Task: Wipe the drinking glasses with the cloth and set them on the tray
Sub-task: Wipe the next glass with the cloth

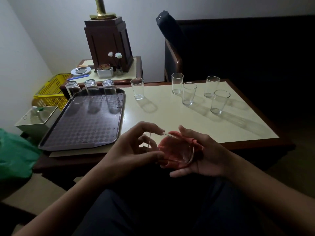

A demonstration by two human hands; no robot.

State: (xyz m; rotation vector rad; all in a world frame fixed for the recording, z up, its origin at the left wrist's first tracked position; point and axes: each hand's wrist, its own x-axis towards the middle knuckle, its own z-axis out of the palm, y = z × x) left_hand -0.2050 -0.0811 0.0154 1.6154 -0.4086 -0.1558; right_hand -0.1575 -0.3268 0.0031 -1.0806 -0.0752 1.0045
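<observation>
1. one drinking glass [167, 147] lies on its side in the air, just off the table's [170, 116] near edge, between both hands.
2. left hand [133, 149]: fingers curled, pinching the base end. right hand [202, 157]: cupped round the red cloth [196, 142] at the mouth end.
3. handling, my guess: light, rigid, thin-walled, slick, breakable. hold it by the thick base and go easy on the rim.
4. three upturned glasses [92, 90] stand along the tray's [81, 130] far edge. five upright glasses [189, 93] stand on the table.

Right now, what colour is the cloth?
Red. The head view shows the cloth in the right hand, against the glass.
</observation>
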